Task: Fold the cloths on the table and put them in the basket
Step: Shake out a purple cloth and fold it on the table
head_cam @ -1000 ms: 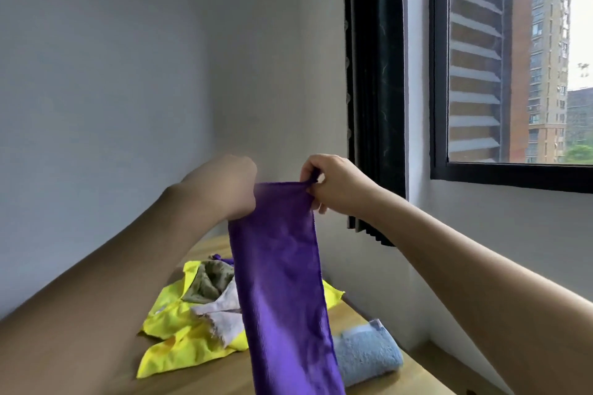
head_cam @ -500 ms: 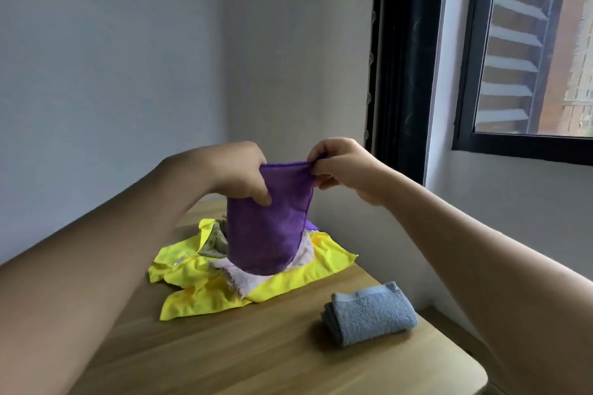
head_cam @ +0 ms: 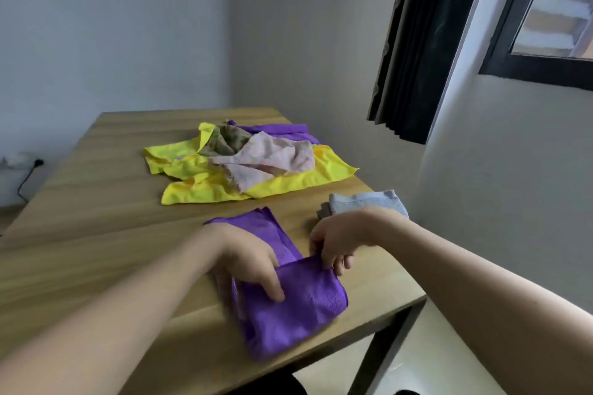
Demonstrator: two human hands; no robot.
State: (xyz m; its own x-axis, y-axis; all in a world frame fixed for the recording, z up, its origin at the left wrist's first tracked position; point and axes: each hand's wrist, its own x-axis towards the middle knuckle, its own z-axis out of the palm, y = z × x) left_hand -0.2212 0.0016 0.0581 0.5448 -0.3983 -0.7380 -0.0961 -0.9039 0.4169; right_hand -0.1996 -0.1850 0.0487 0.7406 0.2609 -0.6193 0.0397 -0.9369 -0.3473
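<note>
A purple cloth (head_cam: 298,305) lies on the wooden table (head_cam: 96,208) near its front right edge, its near half doubled over the far half. My left hand (head_cam: 247,263) holds the left side of the folded flap, thumb on top. My right hand (head_cam: 333,244) pinches the flap's upper right corner. Farther back lies a heap of unfolded cloths: a yellow one (head_cam: 205,189) underneath, a pink one (head_cam: 272,157), an olive one (head_cam: 227,138) and another purple one (head_cam: 276,130). No basket is in view.
A folded light blue towel (head_cam: 365,202) sits by the table's right edge, just behind my right wrist. The grey wall and a black curtain (head_cam: 417,42) beside a window stand to the right. The table's black leg (head_cam: 382,349) shows below.
Both hands have come down from chest height and laid the purple cloth on the table, folding it over on itself. The view has tilted down toward the tabletop.
</note>
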